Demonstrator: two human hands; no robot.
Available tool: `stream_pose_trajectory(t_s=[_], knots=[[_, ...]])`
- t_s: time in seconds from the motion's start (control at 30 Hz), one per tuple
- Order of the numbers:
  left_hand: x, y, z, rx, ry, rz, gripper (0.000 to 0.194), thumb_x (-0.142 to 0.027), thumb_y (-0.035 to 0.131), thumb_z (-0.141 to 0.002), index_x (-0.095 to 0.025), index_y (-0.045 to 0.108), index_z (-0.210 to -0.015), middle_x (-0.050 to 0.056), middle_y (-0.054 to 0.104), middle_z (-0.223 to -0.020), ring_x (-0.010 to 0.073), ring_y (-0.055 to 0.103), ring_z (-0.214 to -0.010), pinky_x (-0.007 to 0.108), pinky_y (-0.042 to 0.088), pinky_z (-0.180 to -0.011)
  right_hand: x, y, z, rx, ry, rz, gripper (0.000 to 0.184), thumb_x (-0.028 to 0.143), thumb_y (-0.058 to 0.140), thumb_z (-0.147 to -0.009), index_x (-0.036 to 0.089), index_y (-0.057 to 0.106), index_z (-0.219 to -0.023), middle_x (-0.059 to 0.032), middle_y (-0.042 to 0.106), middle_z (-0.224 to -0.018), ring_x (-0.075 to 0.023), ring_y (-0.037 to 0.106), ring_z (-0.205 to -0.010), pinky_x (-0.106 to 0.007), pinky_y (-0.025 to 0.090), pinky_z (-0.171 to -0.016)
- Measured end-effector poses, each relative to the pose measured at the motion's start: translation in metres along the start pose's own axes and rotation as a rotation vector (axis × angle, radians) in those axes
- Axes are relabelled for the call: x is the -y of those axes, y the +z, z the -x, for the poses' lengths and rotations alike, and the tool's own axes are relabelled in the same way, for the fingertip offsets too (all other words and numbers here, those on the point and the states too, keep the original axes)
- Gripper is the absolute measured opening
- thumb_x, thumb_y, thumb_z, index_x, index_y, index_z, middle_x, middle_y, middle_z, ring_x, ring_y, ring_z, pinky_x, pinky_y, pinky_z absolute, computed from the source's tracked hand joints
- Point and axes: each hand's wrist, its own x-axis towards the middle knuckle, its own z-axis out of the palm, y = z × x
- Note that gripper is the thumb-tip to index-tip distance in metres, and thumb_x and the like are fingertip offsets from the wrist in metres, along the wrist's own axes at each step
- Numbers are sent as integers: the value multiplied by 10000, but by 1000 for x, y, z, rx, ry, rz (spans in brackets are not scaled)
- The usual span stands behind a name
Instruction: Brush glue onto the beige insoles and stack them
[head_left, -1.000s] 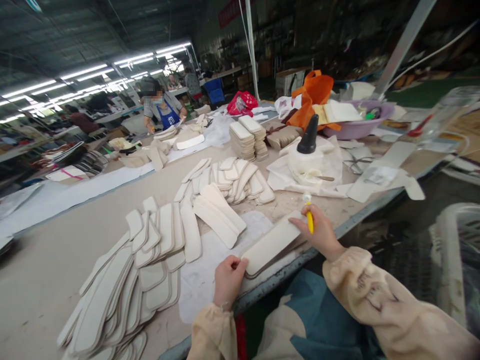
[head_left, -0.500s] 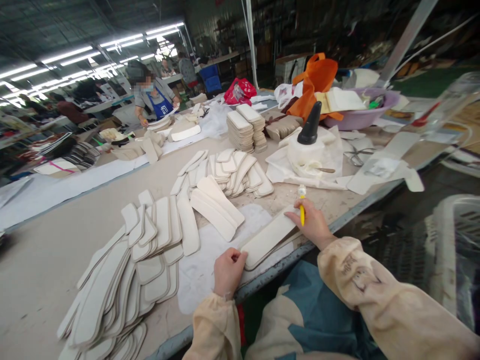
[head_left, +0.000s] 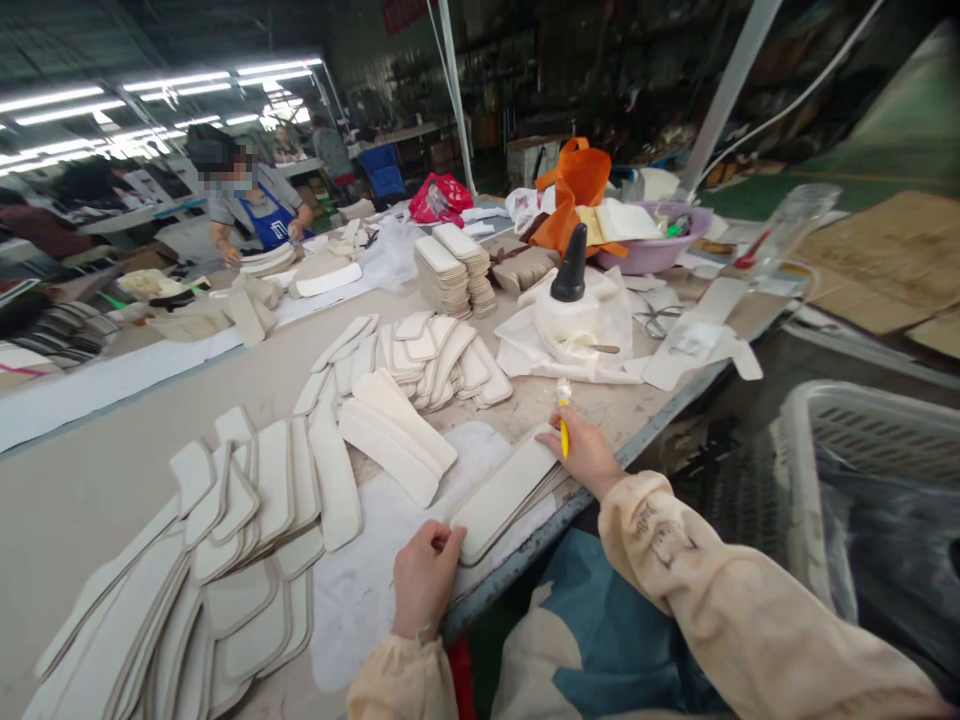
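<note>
A long cream strip with rounded corners (head_left: 504, 492) lies on top of other strips at the table's front edge. My left hand (head_left: 426, 578) is closed, its thumb and finger pinching the strip's near left corner. At the strip's far right end is my right hand (head_left: 587, 455), closed round a yellow-handled brush (head_left: 565, 432) whose whitish head points up. Its fingertips also touch the strip. Beyond the hands stands a white pot with a black cone top (head_left: 570, 270), on crumpled plastic sheeting. Several loose cream pieces (head_left: 397, 430) fan out left of the strip.
Overlapping cream pieces (head_left: 247, 520) spread over the table's left side. Stacked pieces (head_left: 450, 270), an orange bag (head_left: 577, 190) and a purple basin (head_left: 660, 245) stand farther back. A plastic crate (head_left: 806, 500) is at my right. A person in a blue apron (head_left: 266, 215) works across the table.
My view has turned to the right, so the table things appear farther left and slightly lower. Both hands keep their places on the strip, and the brush stays in my right hand.
</note>
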Motion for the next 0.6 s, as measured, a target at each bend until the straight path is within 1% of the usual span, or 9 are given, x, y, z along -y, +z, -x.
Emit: stream_pose_trajectory(t_s=[0.13, 0.3, 0.47, 0.53, 0.6], knots=[[-1, 0, -1, 21, -2, -5, 307, -479, 502, -813, -227, 571, -651, -16, 623, -588, 179, 577, -604, 278, 356, -615, 2, 0, -1, 17, 4, 32, 173, 327, 586, -852, 227, 498, -962, -44, 647, -806, -238, 638, -740, -337, 474, -671], [-1, -1, -1, 38, -1, -18, 314, -490, 486, -824, -234, 557, -656, -14, 625, -599, 187, 580, -617, 284, 356, -624, 4, 1, -2, 39, -3, 66, 143, 301, 575, -862, 230, 505, -964, -55, 660, -830, -237, 642, -727, -338, 477, -658], [0, -1, 0, 47, -11, -33, 311, -488, 482, -827, -239, 547, -651, -18, 617, -592, 189, 577, -613, 282, 353, -618, 0, 1, -5, 51, -30, 104, 137, 307, 569, -872, 230, 521, -975, -73, 668, -855, -246, 635, -737, -355, 484, -655], [-1, -1, 0, 46, -14, -40, 310, -489, 482, -826, -242, 547, -650, -18, 615, -590, 192, 577, -612, 282, 351, -616, 1, -1, -6, 37, -56, 122, 141, 309, 559, -884, 225, 531, -993, -98, 667, -891, -268, 630, -808, -387, 491, -704], [-2, -1, 0, 43, -12, -44, 311, -489, 482, -825, -244, 545, -644, -17, 615, -586, 197, 579, -612, 284, 349, -612, 6, -1, -3, 32, -111, 133, 141, 298, 558, -890, 222, 543, -1008, -122, 666, -956, -291, 611, -941, -431, 480, -815]])
